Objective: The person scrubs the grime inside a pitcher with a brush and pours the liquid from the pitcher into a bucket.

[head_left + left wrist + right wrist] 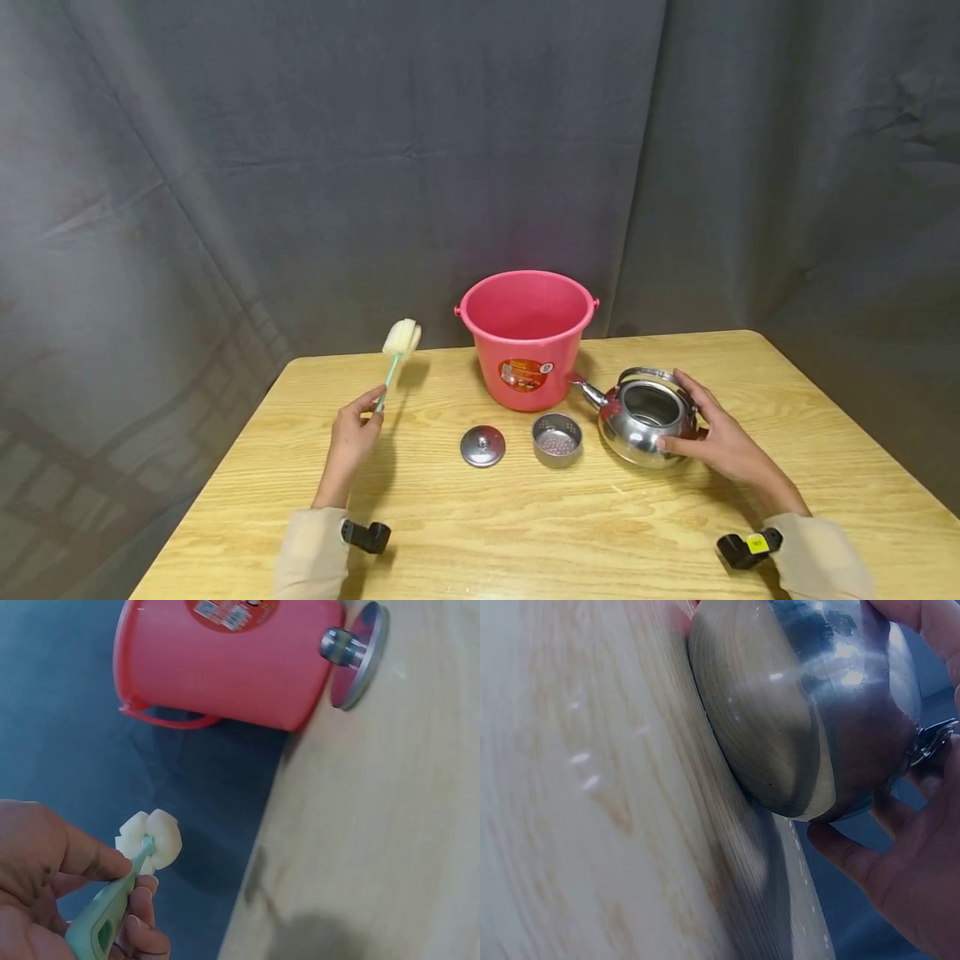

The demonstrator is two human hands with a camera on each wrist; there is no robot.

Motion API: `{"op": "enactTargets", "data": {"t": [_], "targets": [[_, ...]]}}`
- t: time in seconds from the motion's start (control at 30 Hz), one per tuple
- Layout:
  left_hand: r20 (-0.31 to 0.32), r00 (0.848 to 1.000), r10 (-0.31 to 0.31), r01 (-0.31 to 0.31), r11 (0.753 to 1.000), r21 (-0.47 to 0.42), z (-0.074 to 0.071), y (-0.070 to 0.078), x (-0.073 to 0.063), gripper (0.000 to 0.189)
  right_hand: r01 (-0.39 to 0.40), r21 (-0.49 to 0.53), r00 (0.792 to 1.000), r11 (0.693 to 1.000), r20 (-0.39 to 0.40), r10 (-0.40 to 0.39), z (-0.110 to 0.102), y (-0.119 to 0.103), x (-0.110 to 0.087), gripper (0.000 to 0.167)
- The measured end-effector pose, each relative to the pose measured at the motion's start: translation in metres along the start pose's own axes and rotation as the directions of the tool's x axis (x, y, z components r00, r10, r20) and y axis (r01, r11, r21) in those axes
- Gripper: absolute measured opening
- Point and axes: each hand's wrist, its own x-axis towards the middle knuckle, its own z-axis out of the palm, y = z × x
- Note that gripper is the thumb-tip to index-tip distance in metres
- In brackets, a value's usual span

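Note:
My left hand point(356, 432) pinches the green handle of a sponge brush point(402, 337) and holds it up above the left side of the table. In the left wrist view the brush handle point(103, 919) lies between thumb and fingers, the pale sponge head pointing away. My right hand point(718, 443) grips a shiny steel teapot point(636, 435) by its right side, thumb on the near side, fingers toward the back. The lidless teapot stands tilted a little toward me, spout pointing left. In the right wrist view fingers touch the teapot's rounded body point(780, 712).
A pink bucket point(525, 367) stands at the back middle of the wooden table point(525, 533). In front of it lie a round steel lid point(482, 447) with its knob up and a perforated steel strainer cup point(557, 454). A grey curtain point(375, 167) hangs behind.

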Motion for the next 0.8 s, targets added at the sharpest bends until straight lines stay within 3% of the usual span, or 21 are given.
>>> {"op": "enactTargets", "data": {"t": [0.37, 0.57, 0.8], "targets": [[0.057, 0.998, -0.009, 0.005, 0.997, 0.083, 0.013, -0.022, 0.001, 0.044, 0.001, -0.013, 1.0, 1.0, 0.0, -0.001, 0.001, -0.001, 0.0, 0.105], [0.112, 0.993, -0.031, 0.023, 0.997, 0.071, 0.016, -0.026, -0.002, 0.045, -0.008, -0.018, 1.0, 1.0, -0.001, 0.008, 0.0, -0.002, -0.001, 0.105], [0.122, 0.99, -0.069, 0.063, 0.996, 0.056, 0.021, -0.027, -0.003, 0.044, -0.007, -0.026, 1.0, 1.0, 0.001, 0.007, 0.0, -0.002, 0.0, 0.105]]}}
